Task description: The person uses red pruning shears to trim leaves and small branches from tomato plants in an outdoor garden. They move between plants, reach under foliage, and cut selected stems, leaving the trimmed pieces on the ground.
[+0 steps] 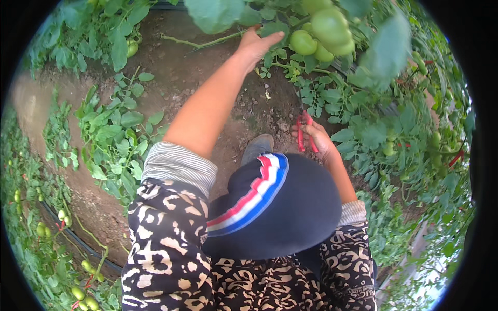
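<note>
My left hand (255, 46) reaches forward into tomato foliage, its thumb spread to the right. A bare green stem (202, 44) runs up to it from the left, and a leaf (277, 33) partly covers the fingers; whether they grip anything is hidden. Just right of that hand hangs a cluster of green tomatoes (330, 31). My right hand (319, 140) is lower, close to the right-hand plants, with its fingers around the red handles of pruning shears (301, 132). Their dark blades point away from me, beside small leaves (311, 97).
Leafy shoots (116, 128) lie on bare soil (186, 74) to the left. Tomato plants (408, 128) crowd the right side. A dark irrigation hose (83, 243) runs along the lower left. My shoe (258, 145) stands on the soil; a dark rounded garment with a striped band (288, 206) blocks the middle.
</note>
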Demonstrator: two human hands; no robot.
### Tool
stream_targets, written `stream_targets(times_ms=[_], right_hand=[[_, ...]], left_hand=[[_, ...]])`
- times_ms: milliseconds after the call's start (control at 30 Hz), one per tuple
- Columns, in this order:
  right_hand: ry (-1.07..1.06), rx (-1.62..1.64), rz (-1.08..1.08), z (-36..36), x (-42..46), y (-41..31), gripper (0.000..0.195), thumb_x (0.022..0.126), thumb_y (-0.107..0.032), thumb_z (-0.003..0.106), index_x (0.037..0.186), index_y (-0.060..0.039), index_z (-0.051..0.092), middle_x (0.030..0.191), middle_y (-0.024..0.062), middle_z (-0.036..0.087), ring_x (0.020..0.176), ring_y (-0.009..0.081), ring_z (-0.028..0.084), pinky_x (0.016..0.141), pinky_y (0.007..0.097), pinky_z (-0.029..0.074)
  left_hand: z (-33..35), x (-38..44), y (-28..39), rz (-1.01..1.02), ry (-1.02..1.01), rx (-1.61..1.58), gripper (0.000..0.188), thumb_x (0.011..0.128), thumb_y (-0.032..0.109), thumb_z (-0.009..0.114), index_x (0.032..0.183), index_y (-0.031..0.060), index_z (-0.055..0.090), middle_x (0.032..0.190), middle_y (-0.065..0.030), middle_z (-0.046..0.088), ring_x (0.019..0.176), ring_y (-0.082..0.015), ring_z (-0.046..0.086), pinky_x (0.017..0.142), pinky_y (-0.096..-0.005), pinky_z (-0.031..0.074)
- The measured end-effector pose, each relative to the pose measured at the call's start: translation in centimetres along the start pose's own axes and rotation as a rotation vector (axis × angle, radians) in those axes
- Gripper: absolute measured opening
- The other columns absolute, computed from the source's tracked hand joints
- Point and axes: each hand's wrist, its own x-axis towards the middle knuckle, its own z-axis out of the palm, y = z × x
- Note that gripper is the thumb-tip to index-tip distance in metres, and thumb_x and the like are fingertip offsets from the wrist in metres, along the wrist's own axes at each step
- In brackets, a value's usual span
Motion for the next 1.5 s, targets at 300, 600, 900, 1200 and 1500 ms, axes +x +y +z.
stream_targets(times_ms=[300, 600, 900, 1200, 1500], right_hand=[[0.028, 0.063, -0.008, 1.7, 5.7, -3.2, 0.075, 0.086, -0.018, 0.054, 0.15, -0.0128, 0.015, 0.13, 0.0207, 0.051, 0.114, 0.0303, 0.055, 0.093, 0.0425, 0.047], [0.18, 0.092, -0.239, 5.1, 10.4, -6.2, 0.064, 0.088, -0.013, 0.052, 0.146, -0.005, 0.026, 0.129, 0.0152, 0.053, 0.11, 0.0228, 0.057, 0.087, 0.0331, 0.048], [0.253, 0.065, -0.285, 6.4, 12.9, -7.5, 0.049, 0.087, -0.017, 0.057, 0.132, -0.0002, 0.043, 0.116, 0.0142, 0.06, 0.096, 0.0182, 0.06, 0.077, 0.03, 0.051], [0.368, -0.011, -0.236, 3.1, 17.4, -5.3, 0.025, 0.085, -0.013, 0.059, 0.106, -0.0007, 0.055, 0.087, 0.0064, 0.059, 0.064, 0.0125, 0.055, 0.056, 0.0262, 0.045], [0.428, -0.016, -0.224, 7.7, 13.0, -7.5, 0.035, 0.083, -0.014, 0.057, 0.115, -0.0023, 0.05, 0.087, 0.0052, 0.058, 0.065, 0.0116, 0.055, 0.056, 0.0249, 0.044]], left_hand=[[-1.9, 1.8, -6.1, -0.147, 0.094, -0.28, 0.043, 0.086, 0.025, 0.067, 0.12, 0.0008, 0.057, 0.105, -0.0055, 0.063, 0.081, -0.012, 0.056, 0.081, -0.0305, 0.044], [-4.8, 1.1, -6.4, -0.22, 0.06, -0.146, 0.047, 0.083, 0.032, 0.069, 0.118, 0.0023, 0.057, 0.109, -0.0064, 0.061, 0.091, -0.0174, 0.056, 0.088, -0.0336, 0.042], [-5.3, -0.6, -5.3, -0.183, 0.08, 0.034, 0.045, 0.083, 0.028, 0.07, 0.118, 0.0018, 0.057, 0.111, -0.0093, 0.063, 0.099, -0.0193, 0.057, 0.091, -0.0343, 0.043], [-4.3, -0.8, -1.7, -0.205, 0.3, 0.127, 0.044, 0.084, 0.025, 0.071, 0.118, 0.0016, 0.059, 0.111, -0.0103, 0.065, 0.101, -0.0198, 0.059, 0.093, -0.0347, 0.045], [-7.2, 1.4, -6.7, -0.143, 0.012, -0.067, 0.032, 0.087, 0.018, 0.067, 0.115, 0.0022, 0.064, 0.105, -0.0046, 0.068, 0.091, -0.0133, 0.061, 0.086, -0.0294, 0.049]])
